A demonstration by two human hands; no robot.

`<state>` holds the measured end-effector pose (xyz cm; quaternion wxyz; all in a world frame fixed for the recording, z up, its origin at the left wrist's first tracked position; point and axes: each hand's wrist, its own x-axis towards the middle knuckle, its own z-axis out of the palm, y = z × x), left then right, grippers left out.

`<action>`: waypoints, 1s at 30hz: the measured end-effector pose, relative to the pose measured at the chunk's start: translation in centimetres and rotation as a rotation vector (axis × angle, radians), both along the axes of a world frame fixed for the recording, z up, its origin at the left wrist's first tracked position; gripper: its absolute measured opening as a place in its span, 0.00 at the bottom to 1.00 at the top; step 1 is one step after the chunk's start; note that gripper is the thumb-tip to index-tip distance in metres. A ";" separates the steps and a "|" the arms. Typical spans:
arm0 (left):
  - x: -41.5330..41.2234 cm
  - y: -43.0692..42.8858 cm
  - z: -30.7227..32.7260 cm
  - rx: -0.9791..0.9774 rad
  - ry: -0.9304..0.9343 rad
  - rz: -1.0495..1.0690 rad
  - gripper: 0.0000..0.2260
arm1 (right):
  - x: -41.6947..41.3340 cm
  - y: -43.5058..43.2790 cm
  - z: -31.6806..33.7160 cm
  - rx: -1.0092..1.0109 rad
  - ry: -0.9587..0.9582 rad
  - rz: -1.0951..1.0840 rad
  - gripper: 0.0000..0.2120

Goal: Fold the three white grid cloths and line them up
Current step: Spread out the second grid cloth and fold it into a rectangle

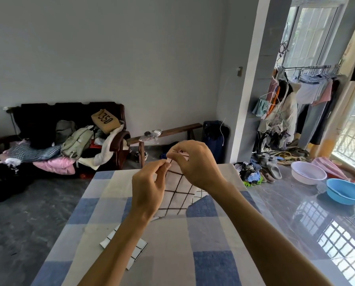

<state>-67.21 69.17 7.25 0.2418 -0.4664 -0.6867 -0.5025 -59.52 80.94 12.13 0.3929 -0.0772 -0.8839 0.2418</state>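
A white cloth with dark grid lines (177, 191) hangs in the air above the table. My left hand (148, 187) and my right hand (195, 164) pinch its top edge close together. Its lower part drapes down toward the tabletop. Behind it on the right, a second grid cloth (200, 193) peeks out on the table. A folded grid cloth (136, 251) lies nearer to me, partly hidden under my left forearm.
The table carries a blue, grey and beige checked cover (209, 234). To the right stand a blue basin (345, 191) and a white basin (307, 172) on a glossy surface. A cluttered sofa (69, 141) and a wooden bench (164, 134) stand beyond the table.
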 end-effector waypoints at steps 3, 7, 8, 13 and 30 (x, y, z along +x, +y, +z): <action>0.1 -0.2 -0.9 -0.001 -0.031 0.013 0.11 | 0.1 -0.2 0.5 -0.052 0.072 -0.039 0.07; -0.1 -0.2 -2.4 -0.021 -0.027 0.050 0.12 | 0.0 -0.5 0.0 0.004 0.108 -0.089 0.06; -0.2 -0.2 -2.8 -0.029 -0.018 0.059 0.13 | 0.1 -0.6 0.0 0.031 0.140 -0.114 0.05; -0.9 -0.8 -5.9 -0.070 0.004 0.103 0.21 | 0.4 -0.2 0.1 0.100 0.189 -0.190 0.04; -0.6 -1.5 -5.2 -0.087 -0.057 0.086 0.21 | 1.3 1.6 -3.3 0.041 0.083 -0.118 0.06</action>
